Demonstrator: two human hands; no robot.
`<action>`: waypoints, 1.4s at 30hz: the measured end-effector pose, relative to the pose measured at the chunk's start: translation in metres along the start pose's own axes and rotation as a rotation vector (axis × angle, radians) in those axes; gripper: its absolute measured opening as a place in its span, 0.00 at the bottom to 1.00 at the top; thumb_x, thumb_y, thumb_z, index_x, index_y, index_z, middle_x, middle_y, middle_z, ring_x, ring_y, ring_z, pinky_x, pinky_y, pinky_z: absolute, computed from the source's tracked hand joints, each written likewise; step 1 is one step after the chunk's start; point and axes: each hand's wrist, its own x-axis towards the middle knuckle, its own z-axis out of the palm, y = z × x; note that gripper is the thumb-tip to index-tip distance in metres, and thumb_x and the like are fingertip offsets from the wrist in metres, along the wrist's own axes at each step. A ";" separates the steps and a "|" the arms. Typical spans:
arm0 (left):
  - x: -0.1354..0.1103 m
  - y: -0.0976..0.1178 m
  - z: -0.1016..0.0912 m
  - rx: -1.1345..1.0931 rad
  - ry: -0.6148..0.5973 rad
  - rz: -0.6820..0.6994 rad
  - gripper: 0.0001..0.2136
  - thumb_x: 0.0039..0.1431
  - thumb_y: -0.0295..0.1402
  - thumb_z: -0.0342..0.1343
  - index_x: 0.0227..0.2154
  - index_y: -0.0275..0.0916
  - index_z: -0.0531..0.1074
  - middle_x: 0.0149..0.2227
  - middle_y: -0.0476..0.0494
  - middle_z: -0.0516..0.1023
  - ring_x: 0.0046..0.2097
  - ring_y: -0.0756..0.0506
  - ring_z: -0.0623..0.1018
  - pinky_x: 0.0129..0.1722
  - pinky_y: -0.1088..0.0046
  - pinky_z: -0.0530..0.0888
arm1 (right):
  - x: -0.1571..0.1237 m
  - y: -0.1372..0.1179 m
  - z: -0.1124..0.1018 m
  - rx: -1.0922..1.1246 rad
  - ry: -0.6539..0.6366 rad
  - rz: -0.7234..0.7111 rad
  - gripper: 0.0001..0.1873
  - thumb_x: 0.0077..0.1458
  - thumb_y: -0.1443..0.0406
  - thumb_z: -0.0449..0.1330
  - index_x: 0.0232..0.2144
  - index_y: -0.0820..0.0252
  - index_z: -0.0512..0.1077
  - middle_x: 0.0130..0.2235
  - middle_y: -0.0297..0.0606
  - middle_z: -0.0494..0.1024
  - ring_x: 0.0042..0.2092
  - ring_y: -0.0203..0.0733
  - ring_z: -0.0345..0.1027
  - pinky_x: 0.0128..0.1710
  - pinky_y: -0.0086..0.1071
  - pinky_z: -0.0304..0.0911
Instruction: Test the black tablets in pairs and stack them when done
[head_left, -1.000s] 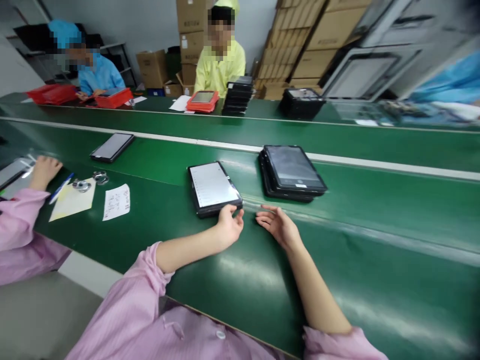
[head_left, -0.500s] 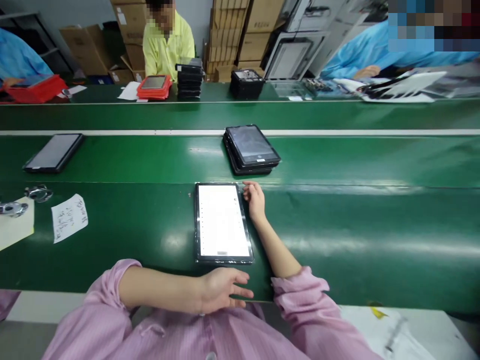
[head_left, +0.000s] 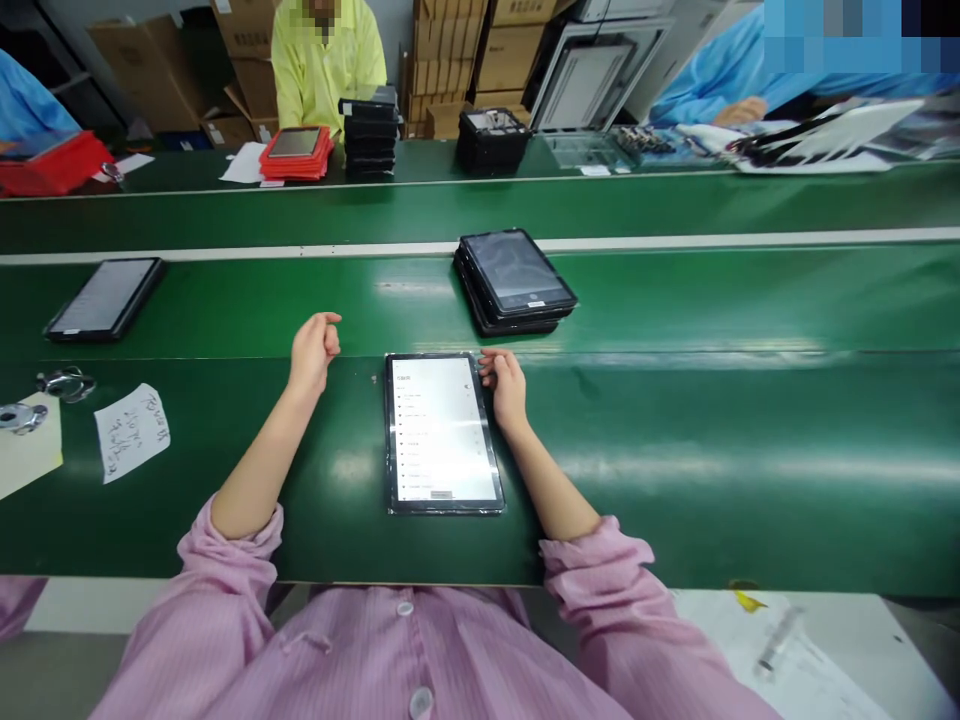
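Observation:
A tablet with a lit white screen showing a list lies flat on the green table in front of me. My right hand rests at its upper right edge, fingers loosely bent towards the screen and holding nothing. Off to the tablet's upper left is my left hand, apart from it; its fingers are curled in with the index finger bent forward, and nothing shows in them. Behind the lit tablet sits a small stack of dark tablets.
Another tablet lies at the left, with a handwritten note and shiny metal pieces nearby. Across the table are red-cased tablets, a black stack, a black box and co-workers in yellow and blue.
My left hand has swung from below the tablet, near my body, up to its upper left, and its fingers have curled. The list on the screen now shows more clearly.

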 end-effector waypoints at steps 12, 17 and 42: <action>0.051 0.017 -0.065 -0.129 0.200 -0.158 0.05 0.58 0.30 0.53 0.31 0.38 0.73 0.24 0.51 0.69 0.24 0.54 0.70 0.23 0.81 0.65 | 0.001 0.000 0.002 0.044 0.002 -0.006 0.16 0.57 0.50 0.57 0.37 0.55 0.73 0.33 0.35 0.73 0.32 0.39 0.65 0.28 0.31 0.61; 0.059 0.018 -0.081 -0.120 0.181 -0.228 0.04 0.56 0.31 0.55 0.32 0.38 0.73 0.26 0.51 0.72 0.25 0.54 0.72 0.25 0.82 0.67 | 0.001 0.002 0.002 0.028 0.003 -0.025 0.15 0.57 0.52 0.57 0.37 0.55 0.73 0.33 0.35 0.74 0.31 0.38 0.65 0.28 0.31 0.62; 0.078 0.028 -0.215 -0.132 0.803 0.015 0.25 0.67 0.47 0.50 0.61 0.40 0.61 0.66 0.35 0.60 0.64 0.36 0.66 0.58 0.54 0.69 | 0.005 -0.001 0.000 -0.054 0.024 0.029 0.19 0.49 0.50 0.62 0.37 0.55 0.74 0.33 0.41 0.75 0.31 0.44 0.65 0.31 0.39 0.62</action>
